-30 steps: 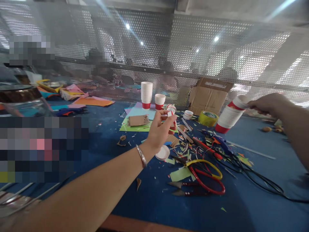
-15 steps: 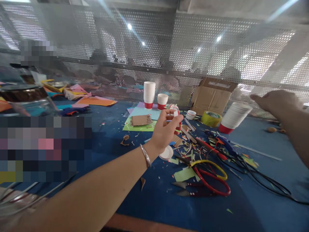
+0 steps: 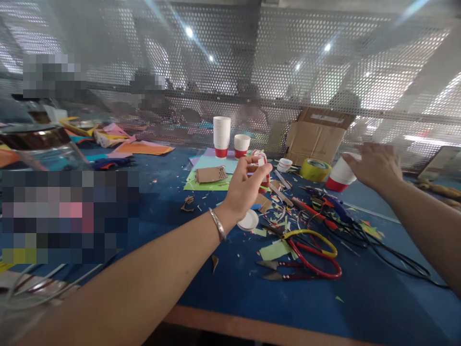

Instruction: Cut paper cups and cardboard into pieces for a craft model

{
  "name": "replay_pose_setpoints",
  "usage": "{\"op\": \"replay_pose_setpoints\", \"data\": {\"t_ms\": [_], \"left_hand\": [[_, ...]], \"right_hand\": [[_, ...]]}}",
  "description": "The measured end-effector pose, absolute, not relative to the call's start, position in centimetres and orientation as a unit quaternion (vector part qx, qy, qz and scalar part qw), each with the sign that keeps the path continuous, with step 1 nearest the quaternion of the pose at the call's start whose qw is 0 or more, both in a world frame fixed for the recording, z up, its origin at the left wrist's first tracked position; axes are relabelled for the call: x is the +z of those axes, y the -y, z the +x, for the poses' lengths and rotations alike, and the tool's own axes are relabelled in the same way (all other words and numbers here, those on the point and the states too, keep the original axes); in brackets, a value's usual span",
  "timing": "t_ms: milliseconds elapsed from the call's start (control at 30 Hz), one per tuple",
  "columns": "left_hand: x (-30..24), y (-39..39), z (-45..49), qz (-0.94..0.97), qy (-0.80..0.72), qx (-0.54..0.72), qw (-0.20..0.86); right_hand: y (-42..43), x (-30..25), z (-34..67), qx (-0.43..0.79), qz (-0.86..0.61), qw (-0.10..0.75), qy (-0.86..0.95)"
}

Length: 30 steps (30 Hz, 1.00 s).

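Left hand (image 3: 247,187) is pinching small piece (image 3: 262,164) against thumb, piece showing white and red; right hand (image 3: 382,166) is hanging spread, partly hiding red-based white cup stack (image 3: 340,174).

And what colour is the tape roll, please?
The tape roll is yellow, clearest in the head view.

The scene is rather dim. Pale light glares through the perforated grey metal screen (image 3: 223,53), strongest at the right, and the small round white lamps (image 3: 189,32) flare into bluish streaks. Soft shadow darkens the near right of the blue tabletop (image 3: 162,211). The bare right hand (image 3: 380,166) is blurred; the background is hazy. Wide-angle distortion stretches the clear, brown-lidded jar (image 3: 50,156) at left, where coarse pixel blocks (image 3: 68,216) hide detail.
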<state>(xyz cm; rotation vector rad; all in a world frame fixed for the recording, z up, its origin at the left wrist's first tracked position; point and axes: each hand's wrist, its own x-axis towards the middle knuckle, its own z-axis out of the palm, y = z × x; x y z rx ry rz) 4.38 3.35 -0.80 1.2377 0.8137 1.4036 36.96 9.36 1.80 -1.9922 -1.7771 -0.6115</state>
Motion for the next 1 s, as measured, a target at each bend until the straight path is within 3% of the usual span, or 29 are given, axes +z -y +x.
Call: {"op": "replay_pose_setpoints", "data": {"t_ms": [133, 300, 667, 767, 867, 933, 1000], "left_hand": [[-0.9, -3.4, 4.5, 0.519, -0.345, 0.579, 0.526], [-1.4, -3.6, 4.5, 0.544, -0.343, 0.573, 0.508], [-1.1, -4.0, 4.3, 0.561, -0.342, 0.562, 0.502], [-0.7, -3.7, 4.2, 0.556, -0.362, 0.540, 0.517], [-0.3, -2.9, 4.1, 0.560, -0.372, 0.521, 0.525], [-0.4, -2.3, 4.0, 0.564, -0.369, 0.512, 0.533], [-0.6, -1.9, 3.8, 0.569, -0.365, 0.506, 0.535]], "right_hand": [[-5.3, 0.8, 32.8, -0.151, -0.656, 0.195, 0.713], [1.4, -0.9, 27.6, 0.054, -0.479, 0.081, 0.872], [3.9, -0.8, 27.4, 0.110, -0.450, 0.045, 0.885], [3.2, -1.2, 27.8, 0.072, -0.471, 0.111, 0.872], [0.9, -0.8, 29.5, -0.052, -0.521, 0.206, 0.827], [-1.8, 0.2, 31.6, -0.152, -0.563, 0.194, 0.789], [-5.1, 1.6, 34.1, -0.177, -0.600, 0.181, 0.759]]}}
